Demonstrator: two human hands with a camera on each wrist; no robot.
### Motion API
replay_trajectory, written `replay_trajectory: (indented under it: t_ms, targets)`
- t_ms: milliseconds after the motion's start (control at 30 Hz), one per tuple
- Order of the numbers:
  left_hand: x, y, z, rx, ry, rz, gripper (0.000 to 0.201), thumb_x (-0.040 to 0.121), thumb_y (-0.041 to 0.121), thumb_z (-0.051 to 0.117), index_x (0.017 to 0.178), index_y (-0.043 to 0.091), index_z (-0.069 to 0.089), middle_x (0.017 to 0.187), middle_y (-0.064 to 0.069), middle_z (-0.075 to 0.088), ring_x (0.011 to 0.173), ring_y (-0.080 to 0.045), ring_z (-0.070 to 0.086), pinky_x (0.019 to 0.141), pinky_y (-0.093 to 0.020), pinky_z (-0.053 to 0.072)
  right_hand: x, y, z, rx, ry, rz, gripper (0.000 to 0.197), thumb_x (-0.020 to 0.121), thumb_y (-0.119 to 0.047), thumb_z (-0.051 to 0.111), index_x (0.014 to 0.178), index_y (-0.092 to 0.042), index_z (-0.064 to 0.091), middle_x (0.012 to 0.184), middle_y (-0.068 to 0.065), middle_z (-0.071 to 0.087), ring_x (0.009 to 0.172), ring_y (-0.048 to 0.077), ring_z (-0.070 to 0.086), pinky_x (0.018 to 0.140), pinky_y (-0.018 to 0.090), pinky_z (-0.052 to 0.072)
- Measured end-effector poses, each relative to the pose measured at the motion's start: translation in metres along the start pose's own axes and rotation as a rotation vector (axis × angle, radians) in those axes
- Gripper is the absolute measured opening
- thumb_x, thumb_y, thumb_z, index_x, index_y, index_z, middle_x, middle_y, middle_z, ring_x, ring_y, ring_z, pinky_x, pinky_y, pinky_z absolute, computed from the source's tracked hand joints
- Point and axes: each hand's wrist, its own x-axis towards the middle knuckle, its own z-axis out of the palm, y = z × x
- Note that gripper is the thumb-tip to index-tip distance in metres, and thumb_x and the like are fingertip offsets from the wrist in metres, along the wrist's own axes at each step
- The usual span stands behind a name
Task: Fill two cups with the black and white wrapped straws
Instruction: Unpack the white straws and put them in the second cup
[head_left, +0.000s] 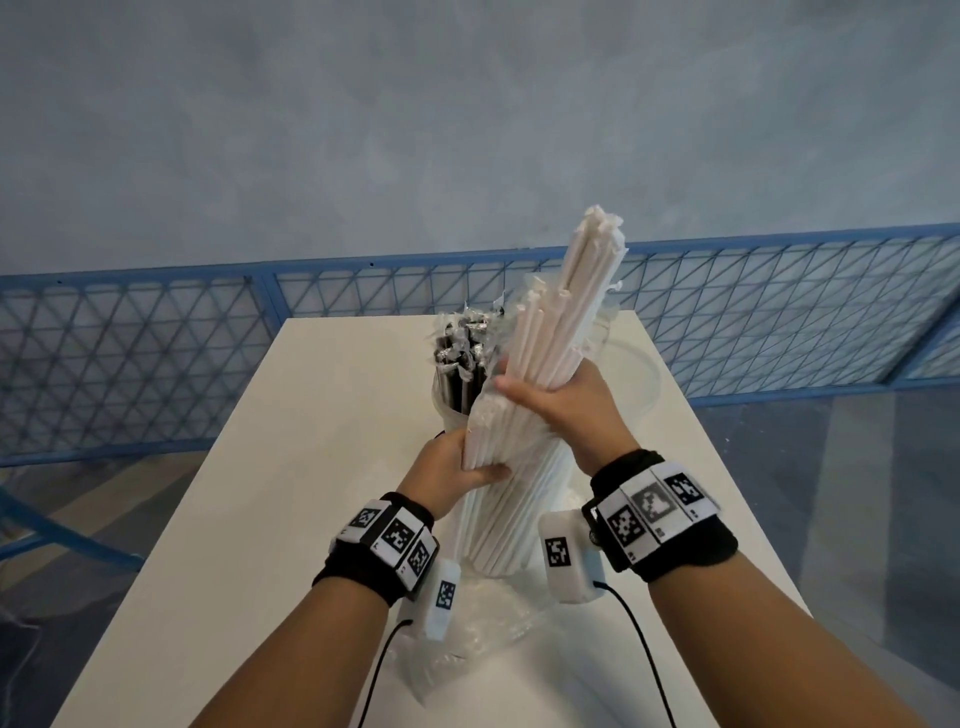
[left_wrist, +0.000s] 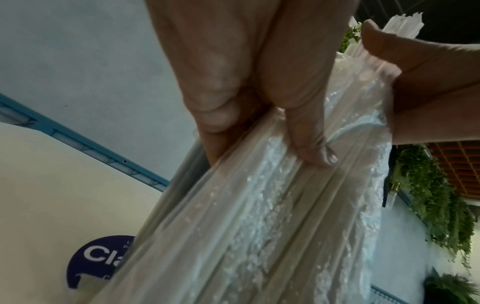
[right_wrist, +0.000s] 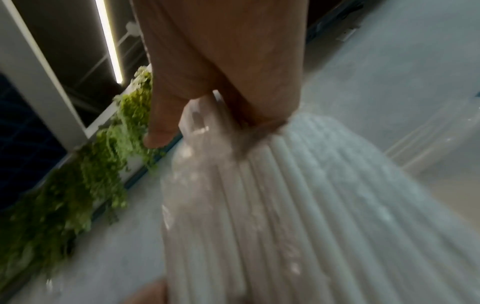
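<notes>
Head view looks down; both wrist views closely share the white straws (left_wrist: 259, 216).

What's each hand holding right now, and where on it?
Both grip the white straws: left hand around the lower part, right hand around the middle. Tops stick out above; bottom ends hang below the hands.

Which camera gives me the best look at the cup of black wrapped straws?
The head view: the clear plastic cup of black wrapped straws stands on the white table, partly behind the white straws. Neither wrist view shows it.
</notes>
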Motion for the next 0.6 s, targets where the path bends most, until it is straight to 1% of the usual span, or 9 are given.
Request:
replay_trajectory:
  t_ms: [33, 67, 133, 200, 233, 333, 433, 533, 600]
  targets:
    - [0.000, 0.000, 0.000, 0.009, -0.004, 0.002, 0.039, 0.075, 0.023, 0.074, 0.108, 0.009, 0.061, 0.100, -0.003, 0.067, 0.093, -0.017, 0.062, 0.072, -0.014, 0.044, -0.001, 0.004, 0.001, -0.022, 0.001, 0.013, 0.028, 0.070, -0.015, 0.080, 0.095, -0.010, 0.069, 0.092, 0.006, 0.072, 0.088, 0.017, 0.069, 0.079, 0.031, 0.055]
    - [-0.001, 0.001, 0.000, 0.010, -0.007, 0.003, 0.038, 0.074, 0.023, 0.074, 0.108, 0.009, 0.061, 0.100, -0.002, 0.067, 0.092, -0.016, 0.062, 0.072, -0.014, 0.044, -0.002, 0.006, 0.002, -0.026, 0.024, 0.016, 0.024, 0.070, -0.014, 0.079, 0.091, -0.013, 0.069, 0.090, 0.005, 0.072, 0.087, 0.017, 0.069, 0.078, 0.030, 0.055]
    - [-0.001, 0.002, 0.000, 0.006, -0.016, 0.008, 0.037, 0.075, 0.023, 0.074, 0.107, 0.010, 0.062, 0.099, 0.001, 0.066, 0.090, -0.013, 0.061, 0.069, -0.007, 0.043, 0.000, 0.005, 0.004, 0.017, 0.091, 0.012, 0.020, 0.073, -0.014, 0.077, 0.090, -0.014, 0.068, 0.086, 0.004, 0.071, 0.084, 0.018, 0.069, 0.076, 0.030, 0.055]
    - [-0.001, 0.003, 0.000, -0.002, -0.018, 0.006, 0.035, 0.075, 0.024, 0.074, 0.106, 0.011, 0.062, 0.098, 0.002, 0.066, 0.088, -0.011, 0.061, 0.067, -0.003, 0.042, 0.002, -0.001, 0.004, 0.086, 0.145, -0.010, 0.022, 0.076, -0.013, 0.074, 0.095, -0.009, 0.067, 0.086, 0.006, 0.070, 0.083, 0.019, 0.069, 0.076, 0.031, 0.056]
    - [-0.001, 0.003, 0.001, -0.009, -0.016, 0.000, 0.035, 0.076, 0.024, 0.073, 0.106, 0.012, 0.063, 0.098, 0.002, 0.067, 0.088, -0.011, 0.061, 0.068, -0.004, 0.042, 0.003, -0.004, 0.004, 0.120, 0.166, -0.021, 0.023, 0.077, -0.013, 0.073, 0.097, -0.007, 0.066, 0.087, 0.007, 0.070, 0.083, 0.019, 0.069, 0.076, 0.030, 0.057]
    - [-0.001, 0.003, 0.001, -0.031, -0.009, -0.027, 0.035, 0.075, 0.023, 0.074, 0.107, 0.012, 0.063, 0.102, -0.001, 0.069, 0.093, -0.016, 0.064, 0.077, -0.019, 0.047, 0.005, -0.011, 0.001, 0.197, 0.198, -0.078, 0.029, 0.078, -0.011, 0.072, 0.104, -0.002, 0.063, 0.090, 0.008, 0.069, 0.084, 0.018, 0.069, 0.076, 0.028, 0.058]
    - [-0.001, 0.003, 0.001, -0.030, -0.004, -0.019, 0.030, 0.075, 0.022, 0.074, 0.103, 0.014, 0.064, 0.097, 0.000, 0.068, 0.092, -0.016, 0.064, 0.075, -0.020, 0.047, 0.005, -0.008, -0.002, 0.191, 0.137, -0.071, 0.034, 0.075, -0.011, 0.074, 0.106, -0.002, 0.063, 0.095, 0.012, 0.070, 0.087, 0.019, 0.069, 0.076, 0.026, 0.057]
    - [-0.001, 0.004, 0.002, 0.020, 0.005, -0.009, 0.029, 0.076, 0.023, 0.073, 0.101, 0.011, 0.064, 0.096, -0.004, 0.069, 0.089, -0.018, 0.064, 0.074, -0.024, 0.047, 0.001, 0.001, 0.000, 0.029, 0.007, -0.002, 0.025, 0.071, -0.009, 0.078, 0.094, -0.007, 0.068, 0.087, 0.005, 0.071, 0.080, 0.012, 0.069, 0.070, 0.018, 0.054]
    - [-0.001, 0.004, 0.002, 0.044, 0.008, -0.016, 0.028, 0.076, 0.024, 0.073, 0.098, 0.010, 0.064, 0.093, -0.005, 0.068, 0.085, -0.018, 0.063, 0.070, -0.021, 0.045, -0.001, 0.006, 0.005, -0.006, 0.018, 0.009, 0.020, 0.070, -0.009, 0.078, 0.086, -0.015, 0.068, 0.083, 0.001, 0.070, 0.078, 0.010, 0.068, 0.071, 0.019, 0.053]
